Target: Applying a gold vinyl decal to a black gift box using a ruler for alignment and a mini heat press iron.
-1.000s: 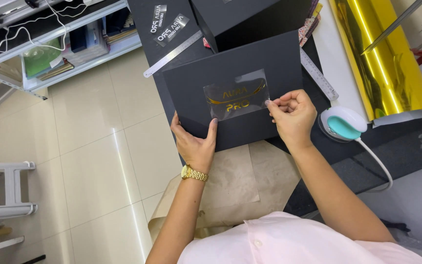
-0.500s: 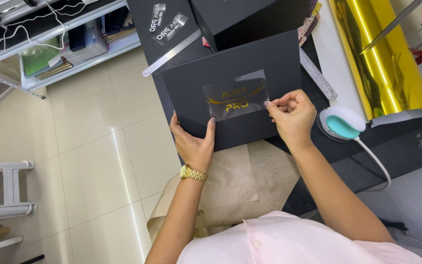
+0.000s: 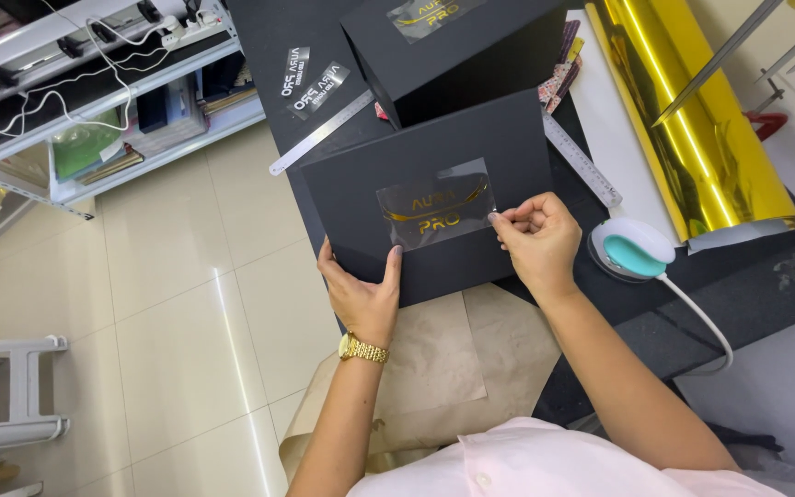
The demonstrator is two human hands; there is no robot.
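Your single head-worn camera looks steeply down from close above your left hand (image 3: pixel 361 299) and right hand (image 3: pixel 537 241), with the black worktable (image 3: pixel 766 276) at right and the cream tiled floor (image 3: pixel 167 313) at left.

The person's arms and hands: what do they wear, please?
Both forearms are bare. The left hand has a gold metal-link wristwatch at its wrist. The right hand wears nothing visible. A pale pink shirt with a button shows below.

We see our left hand (image 3: pixel 362 293) at seven o'clock, thumb hooked up and fingers spread; our right hand (image 3: pixel 537 238) at four o'clock pinches, fingertips together.
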